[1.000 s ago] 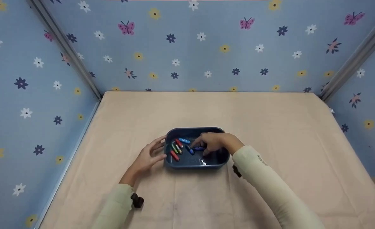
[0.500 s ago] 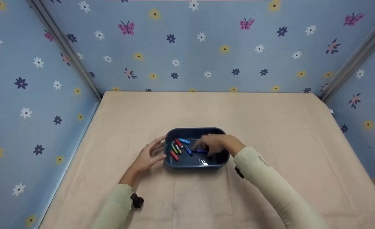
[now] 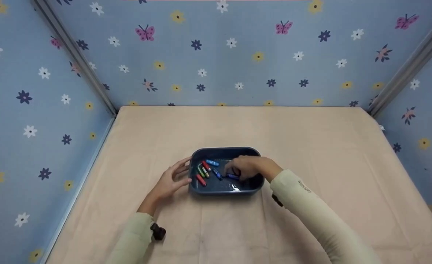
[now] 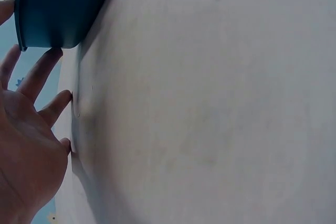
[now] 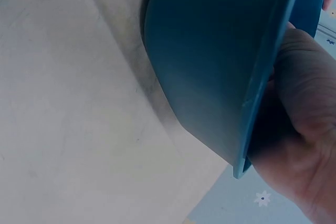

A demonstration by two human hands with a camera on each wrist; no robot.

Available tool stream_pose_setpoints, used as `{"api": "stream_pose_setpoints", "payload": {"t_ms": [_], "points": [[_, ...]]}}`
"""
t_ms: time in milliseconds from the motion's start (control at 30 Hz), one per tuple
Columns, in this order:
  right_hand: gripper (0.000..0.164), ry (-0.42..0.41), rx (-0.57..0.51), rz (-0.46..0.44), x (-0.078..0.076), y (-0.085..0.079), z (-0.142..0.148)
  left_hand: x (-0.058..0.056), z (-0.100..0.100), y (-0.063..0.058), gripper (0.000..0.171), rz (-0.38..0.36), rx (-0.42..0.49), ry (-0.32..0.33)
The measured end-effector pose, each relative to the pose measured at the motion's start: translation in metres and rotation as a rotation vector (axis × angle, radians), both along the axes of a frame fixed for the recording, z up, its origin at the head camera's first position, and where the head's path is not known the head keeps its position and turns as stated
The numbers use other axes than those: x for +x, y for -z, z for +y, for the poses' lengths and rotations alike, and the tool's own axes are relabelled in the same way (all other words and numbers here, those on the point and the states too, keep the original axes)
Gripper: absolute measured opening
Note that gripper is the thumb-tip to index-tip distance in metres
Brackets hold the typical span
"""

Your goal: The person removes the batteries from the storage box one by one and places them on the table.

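A dark blue plastic bin (image 3: 219, 191) holds several small coloured cylinders that look like batteries: red (image 3: 200, 179), light blue (image 3: 212, 162), green and dark blue (image 3: 217, 173). My left hand (image 3: 169, 182) touches the bin's left end, fingers spread and thumb near the front corner; the left wrist view shows its fingertips against the wall. Inside the bin's right half, my right hand (image 3: 246, 167) has its fingers curled down around another dark blue battery (image 3: 232, 176), which lies between finger and thumb. In the right wrist view the bin wall (image 5: 210, 51) hides those fingertips.
A beige cloth (image 3: 303, 135) covers the table beneath the bin. Blue flowered walls (image 3: 230, 55) stand at the back and both sides, with grey metal posts (image 3: 74, 55) at the corners.
The dark blue battery at my right hand has shifted slightly right and toward me, with the fingers curling in more. A neighbouring blue battery shifted slightly. My left hand stayed put.
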State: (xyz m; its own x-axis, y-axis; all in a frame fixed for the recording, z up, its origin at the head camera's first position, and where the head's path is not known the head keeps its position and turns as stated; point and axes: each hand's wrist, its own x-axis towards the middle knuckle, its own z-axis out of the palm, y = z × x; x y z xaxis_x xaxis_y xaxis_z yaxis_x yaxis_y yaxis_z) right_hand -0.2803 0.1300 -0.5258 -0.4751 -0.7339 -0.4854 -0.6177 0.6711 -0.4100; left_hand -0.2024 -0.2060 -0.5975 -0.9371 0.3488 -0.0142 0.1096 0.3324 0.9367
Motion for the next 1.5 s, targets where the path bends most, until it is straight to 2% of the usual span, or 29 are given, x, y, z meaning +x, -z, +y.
{"api": "stream_pose_setpoints", "payload": {"t_ms": [333,633,867,1200,1500], "points": [[0.056,0.017,0.008,0.001,0.000,-0.002,-0.002,-0.002,-0.003,0.002,0.077,0.013,0.029,0.033],[0.053,0.093,0.012,-0.007,0.000,-0.012,-0.003,-0.001,-0.003,0.000,0.074,0.005,0.000,0.017],[0.054,0.086,0.017,0.015,0.004,-0.009,-0.001,0.000,-0.002,0.003,0.074,-0.019,0.007,0.001],[0.056,0.134,-0.076,0.097,0.003,-0.011,0.008,0.000,-0.002,0.003,0.075,-0.006,-0.004,-0.008],[0.058,0.178,-0.179,0.084,0.003,-0.019,0.020,0.000,-0.001,0.001,0.076,-0.021,0.002,-0.002]]}}
